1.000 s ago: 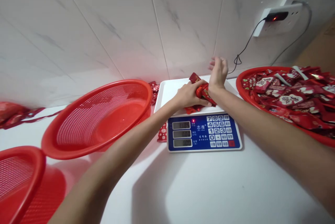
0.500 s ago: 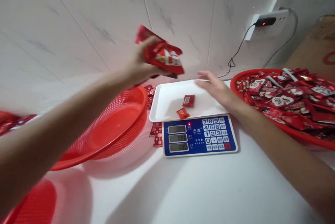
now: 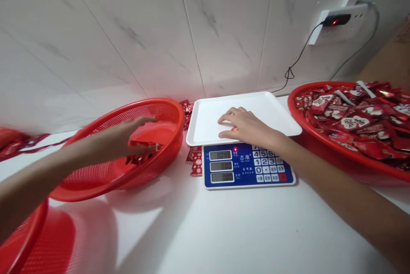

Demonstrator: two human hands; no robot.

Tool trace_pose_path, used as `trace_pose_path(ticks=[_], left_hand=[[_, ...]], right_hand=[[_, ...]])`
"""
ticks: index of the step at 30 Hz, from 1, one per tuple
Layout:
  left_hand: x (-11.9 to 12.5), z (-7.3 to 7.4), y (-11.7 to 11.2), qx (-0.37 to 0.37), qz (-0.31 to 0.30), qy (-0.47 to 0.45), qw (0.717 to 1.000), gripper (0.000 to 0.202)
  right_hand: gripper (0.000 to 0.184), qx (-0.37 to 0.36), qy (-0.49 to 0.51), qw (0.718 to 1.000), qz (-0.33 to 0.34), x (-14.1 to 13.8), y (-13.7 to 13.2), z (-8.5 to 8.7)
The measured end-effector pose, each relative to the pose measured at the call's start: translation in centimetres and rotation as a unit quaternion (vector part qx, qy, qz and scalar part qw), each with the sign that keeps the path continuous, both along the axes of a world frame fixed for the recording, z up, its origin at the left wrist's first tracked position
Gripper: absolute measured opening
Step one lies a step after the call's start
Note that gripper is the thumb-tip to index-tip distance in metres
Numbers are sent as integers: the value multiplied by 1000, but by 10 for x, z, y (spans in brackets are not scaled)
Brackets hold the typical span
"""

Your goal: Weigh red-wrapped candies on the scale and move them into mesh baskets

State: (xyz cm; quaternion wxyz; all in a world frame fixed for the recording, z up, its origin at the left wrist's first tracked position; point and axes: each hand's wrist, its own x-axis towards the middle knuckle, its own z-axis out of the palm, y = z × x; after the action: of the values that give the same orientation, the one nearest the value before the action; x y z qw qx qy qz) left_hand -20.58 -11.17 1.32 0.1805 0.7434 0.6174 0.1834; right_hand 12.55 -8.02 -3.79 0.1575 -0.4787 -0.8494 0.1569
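My left hand reaches into a red mesh basket. Its fingers and thumb are spread apart, and several red candy packets lie just below and beside the thumb. My right hand rests low over the white tray of a blue-faced digital scale. The fingers curve with a gap to the thumb, and a bit of a small orange-red candy shows between them. The rest of that candy, and anything else under the palm, is hidden.
A red basket heaped with red candy packets stands right of the scale. Red spotted packets lie beside the scale. Another red basket is at the lower left. A cable runs from the wall socket.
My left hand has swung down and left from above the scale, and the packets it held are now in the basket. My right hand has moved left over the small candies on the tray.
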Motion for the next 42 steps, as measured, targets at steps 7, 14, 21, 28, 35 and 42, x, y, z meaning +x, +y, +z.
trace_pose_path(ticks=[7,14,21,28,35,42], left_hand=[[101,42,-1,10,-152,53,987,47],[168,-5,22,-28,-281,35,959,63],[178,-20,56,-109,-315,-106,937,51],[181,-31,68,-55,-330,-82,939,42],[197,-41,67,24,-315,44,948,31],[204,-31,50,36,-300,199,932,29]], right_hand=[[76,-48,25,998,-27,22,-5,5],[26,-58,173,982,-43,31,-2,-2],[16,-6,295,954,-58,19,-7,-1],[15,45,231,967,-95,19,-4,-4],[29,-93,182,979,-13,40,-10,21],[29,-30,72,996,-44,45,-8,19]])
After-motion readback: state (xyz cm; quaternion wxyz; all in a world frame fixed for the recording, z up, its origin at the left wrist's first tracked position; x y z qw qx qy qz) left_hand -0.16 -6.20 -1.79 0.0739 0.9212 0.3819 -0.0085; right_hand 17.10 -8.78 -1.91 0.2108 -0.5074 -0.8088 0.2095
